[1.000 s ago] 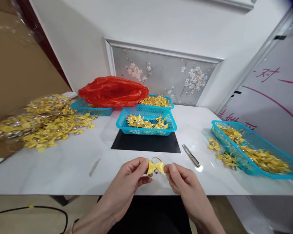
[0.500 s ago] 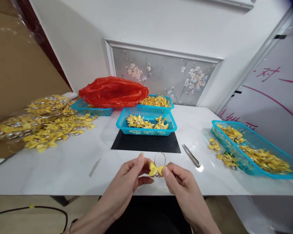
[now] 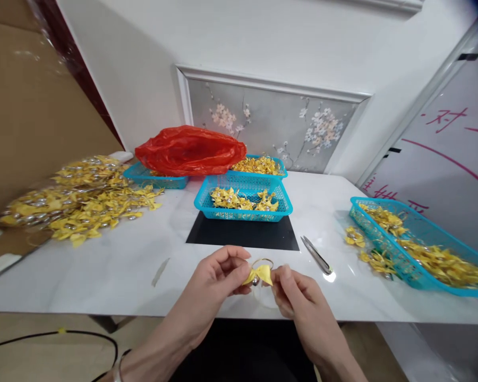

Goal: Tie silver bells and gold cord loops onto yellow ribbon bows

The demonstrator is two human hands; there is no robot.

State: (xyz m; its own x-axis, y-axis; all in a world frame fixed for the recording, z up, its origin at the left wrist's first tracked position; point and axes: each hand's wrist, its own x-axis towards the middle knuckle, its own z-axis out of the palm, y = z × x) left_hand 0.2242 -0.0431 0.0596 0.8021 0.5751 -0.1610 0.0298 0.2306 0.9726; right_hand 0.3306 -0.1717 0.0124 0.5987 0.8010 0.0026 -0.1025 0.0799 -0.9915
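Observation:
A yellow bow (image 3: 264, 274) with a thin gold ring above it and a small silver bead below is held over the table's front part. My left hand (image 3: 223, 276) pinches the bow's left side between thumb and fingers. At the bow's right edge, my right hand (image 3: 297, 292) has its thumb and fingers pressed together; whatever lies between them is too small to make out. Beyond the hands, a blue basket (image 3: 242, 214) of yellow bows stands on a black mat (image 3: 242, 233).
Thread snips (image 3: 316, 255) lie right of the mat. A long blue basket (image 3: 418, 273) holds bows at the right, with loose bows (image 3: 378, 261) beside it. Piled bows (image 3: 87, 207) cover the left. A red bag (image 3: 191, 151) rests on blue baskets behind.
My left thumb has come down onto the bow's left side. My right fingers have shifted slightly right, from the bow's front to its edge. The view has moved slightly left.

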